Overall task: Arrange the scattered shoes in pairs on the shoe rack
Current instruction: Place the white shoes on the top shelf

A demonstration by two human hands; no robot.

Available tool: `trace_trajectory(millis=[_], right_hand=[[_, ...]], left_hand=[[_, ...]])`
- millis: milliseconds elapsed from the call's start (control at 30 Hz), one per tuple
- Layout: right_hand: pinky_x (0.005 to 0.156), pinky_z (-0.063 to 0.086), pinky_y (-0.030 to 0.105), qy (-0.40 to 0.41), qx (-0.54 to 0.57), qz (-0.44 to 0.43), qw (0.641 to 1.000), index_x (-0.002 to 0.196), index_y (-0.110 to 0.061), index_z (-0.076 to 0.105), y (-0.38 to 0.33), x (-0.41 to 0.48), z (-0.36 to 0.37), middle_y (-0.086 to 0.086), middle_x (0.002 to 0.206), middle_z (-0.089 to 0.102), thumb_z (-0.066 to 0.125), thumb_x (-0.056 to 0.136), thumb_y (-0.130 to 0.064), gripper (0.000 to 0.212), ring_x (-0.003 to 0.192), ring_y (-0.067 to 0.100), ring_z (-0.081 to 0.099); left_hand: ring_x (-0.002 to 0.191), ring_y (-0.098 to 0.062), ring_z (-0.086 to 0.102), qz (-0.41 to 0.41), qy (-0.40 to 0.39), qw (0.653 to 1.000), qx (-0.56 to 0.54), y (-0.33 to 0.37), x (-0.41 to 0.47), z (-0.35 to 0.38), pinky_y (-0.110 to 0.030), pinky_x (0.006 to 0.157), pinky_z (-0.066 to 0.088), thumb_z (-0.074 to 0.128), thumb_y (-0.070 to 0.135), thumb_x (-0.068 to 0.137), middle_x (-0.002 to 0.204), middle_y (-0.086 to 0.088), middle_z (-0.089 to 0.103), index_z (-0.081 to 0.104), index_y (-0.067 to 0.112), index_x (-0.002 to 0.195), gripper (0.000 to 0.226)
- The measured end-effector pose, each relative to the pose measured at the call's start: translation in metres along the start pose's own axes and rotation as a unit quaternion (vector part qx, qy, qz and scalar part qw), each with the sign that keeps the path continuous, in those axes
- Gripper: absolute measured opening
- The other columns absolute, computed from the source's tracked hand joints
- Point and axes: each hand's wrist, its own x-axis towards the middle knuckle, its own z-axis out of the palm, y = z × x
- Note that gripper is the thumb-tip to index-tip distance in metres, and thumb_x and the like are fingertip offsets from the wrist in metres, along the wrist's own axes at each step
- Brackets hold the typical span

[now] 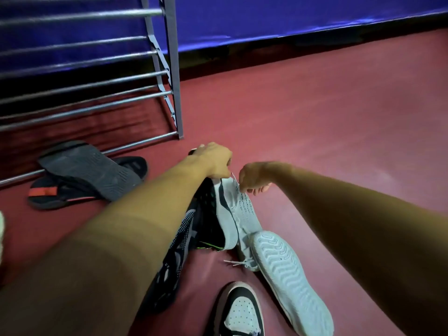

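A pale grey sneaker [232, 214] lies on the red floor in the middle of the view. My left hand [214, 160] grips its collar from above. My right hand [253, 177] pinches its lace and tongue area from the right. Its mate [288, 270] lies sole-up just to the right. A dark grey-and-black knit sneaker [180, 241] lies partly under my left forearm. A black-and-white sneaker [240, 311] sits at the bottom edge. The metal shoe rack [169, 69] stands at the upper left, its bars bare.
Two black slides [82, 175] are stacked on the floor against the rack's lowest bar, one with a red strap. A blue wall [291, 18] with a black skirting runs behind. Red floor [315, 117] spreads to the right of the rack.
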Motion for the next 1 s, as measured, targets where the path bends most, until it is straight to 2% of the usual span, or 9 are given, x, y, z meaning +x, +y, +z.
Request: trace_trajectory(millis=[67,133,200,333,467,533,667,767,1000], right_hand=[[0.067,0.058,0.03,0.003,0.003,-0.001,1.0,0.109,0.0,0.068,0.006,0.015,0.013,0.017,0.102,0.074,0.066,0.096,-0.023,0.026,0.077,0.021,0.065],[0.05,0.048,0.021,0.027,0.013,-0.001,1.0,0.093,-0.01,0.065,0.011,0.027,0.025,0.006,0.082,0.069,0.069,0.094,-0.029,0.02,0.065,0.014,0.061],[0.044,0.038,0.019,0.05,0.028,-0.002,0.998,0.083,-0.017,0.055,0.014,0.036,0.036,-0.002,0.074,0.058,0.074,0.09,-0.036,0.027,0.062,0.009,0.054],[0.05,0.036,0.02,0.072,0.055,-0.009,0.996,0.107,-0.013,0.057,0.016,0.047,0.045,-0.001,0.08,0.052,0.075,0.089,-0.036,0.034,0.073,0.013,0.052],[0.05,0.04,0.021,0.095,0.057,-0.016,0.994,0.115,-0.009,0.06,0.019,0.047,0.045,0.0,0.081,0.055,0.064,0.098,-0.03,0.028,0.069,0.011,0.054],[0.048,0.041,0.02,0.095,0.057,-0.014,0.994,0.116,-0.014,0.06,0.018,0.042,0.04,-0.001,0.083,0.059,0.069,0.094,-0.032,0.03,0.068,0.011,0.056],[0.032,0.034,0.011,0.082,0.02,-0.009,0.996,0.088,-0.017,0.061,0.012,0.027,0.028,-0.002,0.067,0.063,0.077,0.087,-0.028,0.02,0.051,0.007,0.057],[0.032,0.035,0.012,0.059,-0.007,0.002,0.998,0.079,-0.015,0.06,0.003,0.003,0.015,-0.001,0.063,0.065,0.076,0.086,-0.024,0.02,0.044,0.006,0.057],[0.042,0.044,0.015,0.026,-0.09,0.008,0.996,0.117,0.0,0.066,-0.046,-0.093,-0.027,0.012,0.095,0.072,0.075,0.089,-0.023,0.038,0.066,0.018,0.062]], left_hand=[[0.115,-0.027,0.051,0.005,-0.004,0.996,0.084,0.003,0.011,0.012,-0.043,0.102,0.032,0.066,0.027,0.088,0.11,-0.005,0.066,0.068,0.018,0.108,0.022],[0.102,-0.024,0.051,0.011,-0.023,0.987,0.158,0.009,0.019,0.022,-0.045,0.101,0.028,0.064,0.021,0.085,0.091,0.0,0.061,0.064,0.02,0.093,0.007],[0.087,-0.021,0.05,-0.003,-0.056,0.977,0.204,0.017,0.024,0.029,-0.048,0.103,0.022,0.061,0.016,0.082,0.076,0.003,0.055,0.059,0.02,0.079,0.006],[0.078,-0.021,0.051,-0.025,-0.089,0.97,0.224,0.032,0.031,0.033,-0.053,0.111,0.011,0.06,0.01,0.078,0.071,0.004,0.053,0.054,0.021,0.069,0.016],[0.08,-0.023,0.051,-0.05,-0.046,0.979,0.192,0.03,0.029,0.032,-0.054,0.112,0.011,0.059,0.001,0.074,0.069,0.002,0.05,0.05,0.019,0.068,0.021],[0.081,-0.024,0.053,-0.055,-0.04,0.983,0.168,0.025,0.023,0.03,-0.053,0.108,0.016,0.06,-0.005,0.069,0.069,0.001,0.053,0.053,0.017,0.068,0.023],[0.086,-0.024,0.06,-0.052,-0.031,0.994,0.093,0.016,0.006,0.019,-0.052,0.103,0.022,0.05,-0.008,0.07,0.071,-0.002,0.067,0.062,0.016,0.073,0.027],[0.093,-0.026,0.06,-0.042,-0.013,0.998,0.055,0.015,-0.012,0.002,-0.057,0.109,0.019,0.051,-0.002,0.077,0.083,-0.003,0.068,0.067,0.015,0.08,0.023],[0.102,-0.023,0.059,-0.021,0.027,0.999,0.008,0.02,-0.083,-0.055,-0.06,0.111,0.021,0.064,0.018,0.084,0.095,0.0,0.073,0.073,0.017,0.095,0.015]])
